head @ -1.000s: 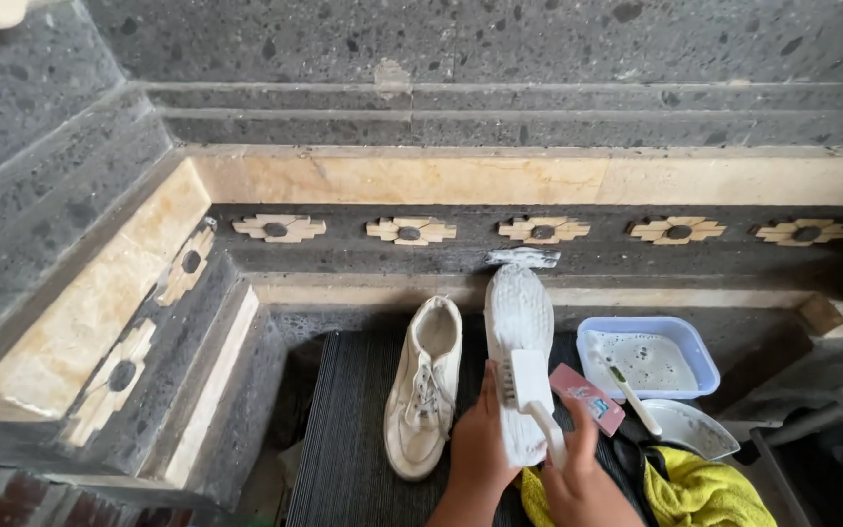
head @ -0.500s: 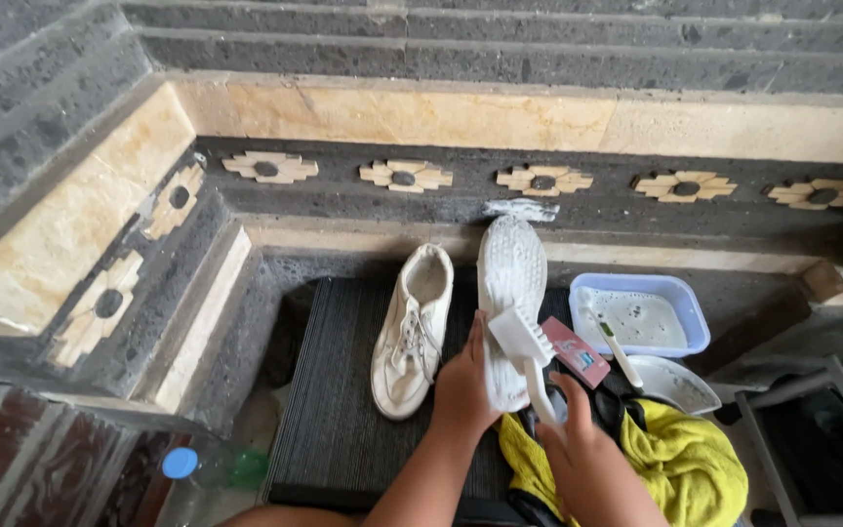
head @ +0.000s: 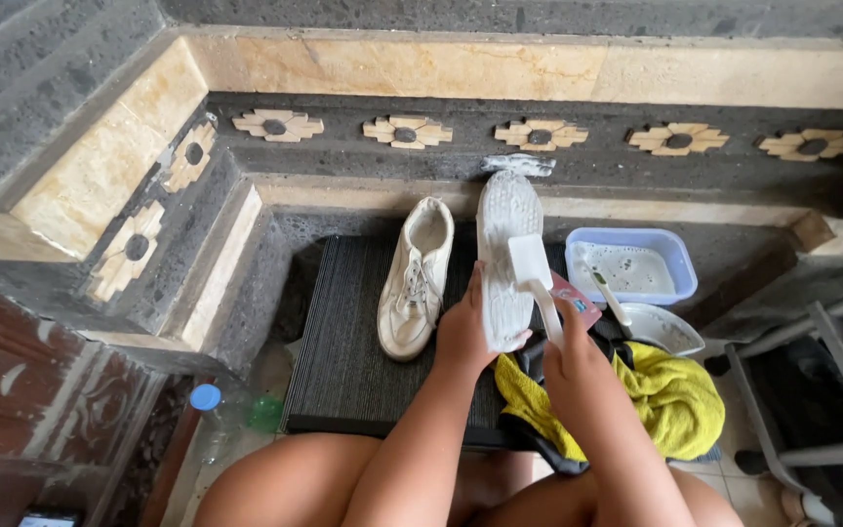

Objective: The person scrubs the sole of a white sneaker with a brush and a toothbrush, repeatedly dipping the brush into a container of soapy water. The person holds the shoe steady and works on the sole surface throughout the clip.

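A: What does each hand have?

B: The left hand (head: 465,332) clasps the heel end of a white shoe (head: 506,256) turned sole-up, its toe pointing at the stone wall (head: 539,68). The fingers wrap behind the shoe, so they are hidden; only the back of the hand and the thumb side show. The right hand (head: 570,353) is clenched round the handle of a white brush (head: 531,268), whose head lies on the sole near its middle. The bristles face down and cannot be seen.

A: Where does the shoe sit?

B: Over a dark ribbed mat (head: 353,342), just right of a second shoe (head: 417,278) that lies upright with its laces up. Whether the held shoe's toe rests on the ledge or hangs free is hard to tell.

A: What is around them?

B: A blue tub (head: 675,256) with foamy water stands right of the brush. A pale bowl (head: 670,330) sits below it, partly behind the right hand, with a light-handled tool (head: 609,296) leaning across it; its working end is not clear. A reddish packet (head: 578,298) pokes out between brush and hand, mostly covered. A yellow cloth (head: 675,400) lies heaped over something dark on the right. A clear bottle with a blue cap (head: 209,410) lies lower left, dim in shade. A crumpled pale scrap (head: 519,163) sits on the ledge above the toe. The person's knees are cut off by the lower edge.
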